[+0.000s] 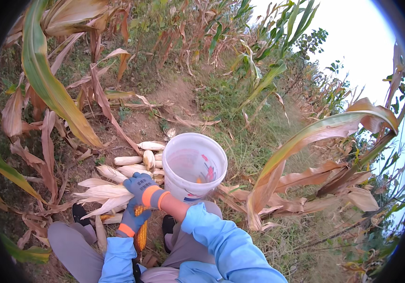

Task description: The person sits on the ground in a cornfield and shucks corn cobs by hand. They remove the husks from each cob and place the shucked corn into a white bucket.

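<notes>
My left hand (135,216), in a grey-blue glove with an orange cuff, is wrapped around a yellow corn cob (141,235) whose kernels are bare. Just above it, my right hand (144,187), gloved alike, is closed at the base of the peeled-back pale husk (105,194), which fans out to the left. The right fingertips are hidden under the back of the glove. Beyond the hands lies a pile of ears of corn in husks (128,161). A white plastic bucket (195,139) stands upright beside the pile, close to my right forearm.
My knees (73,244) flank the work, with dark shoes (80,214) on the soil. Dry corn stalks and leaves (48,85) hang at the left. A long bent corn leaf (294,145) arches at the right. Grass (259,138) grows behind the bucket.
</notes>
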Demonstrator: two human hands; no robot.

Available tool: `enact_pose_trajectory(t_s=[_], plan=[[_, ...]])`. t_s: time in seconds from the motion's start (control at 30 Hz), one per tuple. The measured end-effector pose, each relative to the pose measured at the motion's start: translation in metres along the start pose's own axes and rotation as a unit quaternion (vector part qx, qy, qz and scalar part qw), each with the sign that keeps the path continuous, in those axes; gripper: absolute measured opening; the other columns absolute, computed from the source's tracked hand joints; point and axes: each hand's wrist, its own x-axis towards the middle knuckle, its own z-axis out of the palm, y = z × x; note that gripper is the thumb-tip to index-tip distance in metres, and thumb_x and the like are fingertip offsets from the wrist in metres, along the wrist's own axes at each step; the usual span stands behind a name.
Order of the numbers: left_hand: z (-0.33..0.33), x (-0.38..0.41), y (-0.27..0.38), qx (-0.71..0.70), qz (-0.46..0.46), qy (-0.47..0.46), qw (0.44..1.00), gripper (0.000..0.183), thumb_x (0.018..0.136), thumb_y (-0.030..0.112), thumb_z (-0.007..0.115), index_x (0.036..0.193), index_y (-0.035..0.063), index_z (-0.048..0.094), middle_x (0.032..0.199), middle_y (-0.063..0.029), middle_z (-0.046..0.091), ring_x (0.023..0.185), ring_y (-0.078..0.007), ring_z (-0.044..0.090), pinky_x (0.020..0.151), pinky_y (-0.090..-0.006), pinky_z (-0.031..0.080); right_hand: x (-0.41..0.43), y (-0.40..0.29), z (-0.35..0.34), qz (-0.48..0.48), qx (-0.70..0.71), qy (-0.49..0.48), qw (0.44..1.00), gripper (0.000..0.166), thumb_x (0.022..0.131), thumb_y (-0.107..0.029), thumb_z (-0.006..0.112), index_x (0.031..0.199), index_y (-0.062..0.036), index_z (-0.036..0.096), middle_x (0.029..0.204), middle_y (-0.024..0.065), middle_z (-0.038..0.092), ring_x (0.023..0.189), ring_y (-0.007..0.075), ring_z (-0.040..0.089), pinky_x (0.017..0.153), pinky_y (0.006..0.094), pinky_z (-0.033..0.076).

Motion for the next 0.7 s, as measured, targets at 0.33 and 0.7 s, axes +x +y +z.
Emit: enact_pose_trajectory(t_s=[0.33, 0.7], plan=[[0.005, 0.004, 0.0, 0.033, 0.006, 0.019, 0.999, 0.07, 0.067, 0.017, 0.069, 0.123, 0.0007, 0.03, 0.109, -0.0136, 0.051, 0.099, -0.0224, 0.051, 0.083, -0.0332, 0.042, 0.01, 0.012, 0.029, 0.067, 0.165, 0.009, 0.984, 0.035, 0.074, -0.019, 0.058, 0.106, -0.0085, 0.05, 0.086, 0.0204, 0.059, 0.08, 0.0373, 0.056, 0.068, 0.0439, 0.044], [0.013, 0.004, 0.011, 0.111, -0.021, 0.048, 0.992, 0.07, 0.066, 0.028, 0.071, 0.12, 0.0002, 0.036, 0.111, -0.0159, 0.052, 0.102, -0.0264, 0.053, 0.084, -0.0344, 0.042, 0.014, 0.006, 0.046, 0.113, 0.193, 0.19, 0.956, 0.022, 0.077, -0.017, 0.052, 0.098, -0.0111, 0.051, 0.075, 0.0172, 0.06, 0.069, 0.0363, 0.057, 0.06, 0.0449, 0.044]])
